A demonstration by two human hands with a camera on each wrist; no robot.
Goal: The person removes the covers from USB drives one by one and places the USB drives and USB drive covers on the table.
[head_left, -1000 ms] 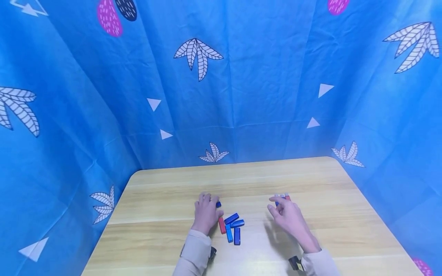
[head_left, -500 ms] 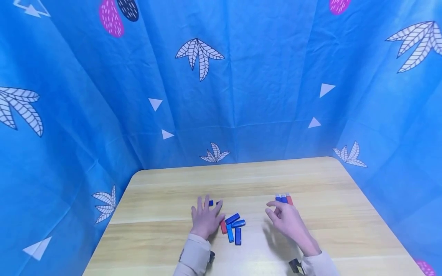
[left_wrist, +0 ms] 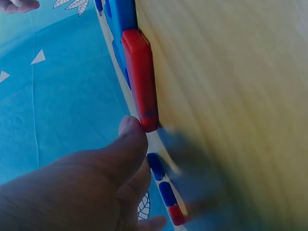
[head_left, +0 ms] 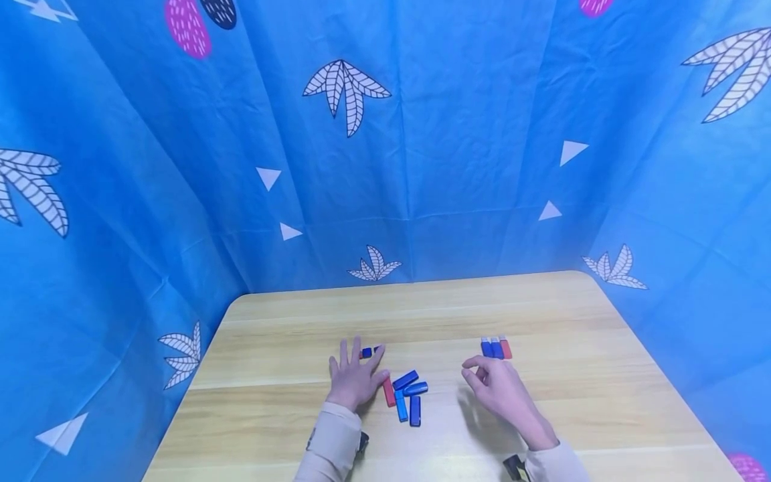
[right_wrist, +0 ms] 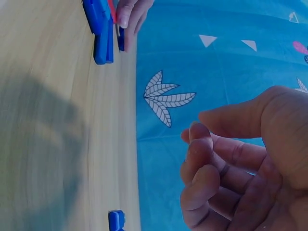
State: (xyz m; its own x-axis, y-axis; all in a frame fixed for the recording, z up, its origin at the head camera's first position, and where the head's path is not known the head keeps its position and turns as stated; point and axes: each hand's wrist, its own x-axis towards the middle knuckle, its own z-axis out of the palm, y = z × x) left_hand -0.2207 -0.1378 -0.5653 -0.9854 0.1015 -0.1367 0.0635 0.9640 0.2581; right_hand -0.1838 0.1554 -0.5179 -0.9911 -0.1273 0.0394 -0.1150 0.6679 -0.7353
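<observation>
My left hand (head_left: 352, 383) has its fingers spread low over the table, thumb tip at the far end of a red USB stick (head_left: 389, 393). Beyond the palm, by the fingers, sit small pieces that look like caps: a blue cap (left_wrist: 156, 166), another blue cap (left_wrist: 167, 194) and a red cap (left_wrist: 176, 215). Several blue sticks (head_left: 415, 411) lie loosely grouped beside the red one. My right hand (head_left: 500, 388) hovers with loosely curled fingers, thumb close to the index finger, holding nothing. Just past it, two blue USB sticks (head_left: 491, 349) and a red one (head_left: 506, 349) lie side by side, pale plugs pointing away.
The wooden table (head_left: 271, 415) has rounded far corners. A blue patterned curtain (head_left: 458, 167) surrounds its back and sides. Dark camera mounts show at both wrists, such as the right mount (head_left: 515, 466).
My left hand has spread its fingers and shifted slightly left, uncovering the small caps. My right hand has drawn back slightly, so the row of three sticks shows more fully.
</observation>
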